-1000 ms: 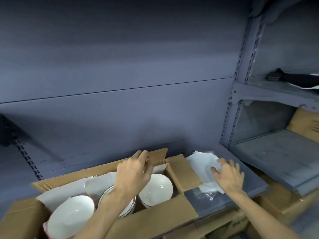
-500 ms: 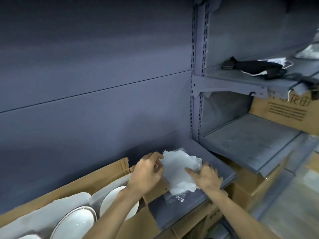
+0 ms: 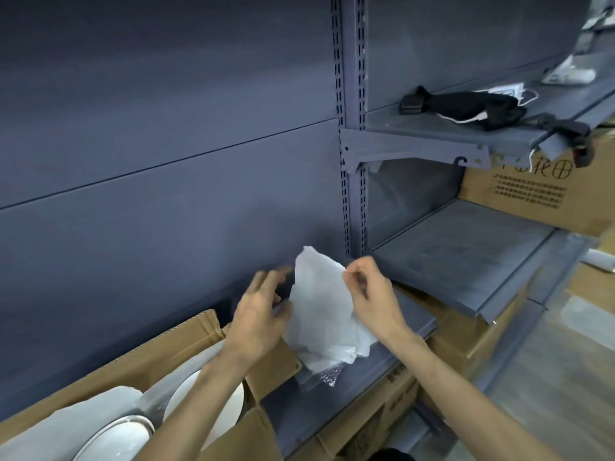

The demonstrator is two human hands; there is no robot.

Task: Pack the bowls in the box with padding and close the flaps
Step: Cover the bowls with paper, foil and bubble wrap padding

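Fingertips [image 3: 350,273] of the right hand [image 3: 374,301] pinch the upper right edge of a white padding sheet [image 3: 319,311], thumb and forefinger pressed together on it while the other fingers curl loosely behind. That sheet stands lifted off the grey shelf [image 3: 366,371], hanging down from the pinch, its lower part crumpled against the shelf top beside a scrap of clear crinkled plastic [image 3: 327,377]. On the other side, the left hand [image 3: 261,322] sits just beside the sheet's left edge with its fingers spread and relaxed; its fingertips are blurred, and whether they touch the sheet I cannot tell.

Head view, lower left: the open cardboard box [image 3: 159,357] rests on the same shelf, its flaps standing open. Inside it, two white bowls show, a nearer bowl [image 3: 113,437] with a thin dark rim line and a farther bowl [image 3: 186,400] partly hidden by the left forearm, with more white padding [image 3: 66,424] tucked along the box's back wall and around them.

Right of the upright post, a higher shelf [image 3: 449,128] carries a black strap bundle [image 3: 466,104], and a printed carton [image 3: 532,194] sits below it
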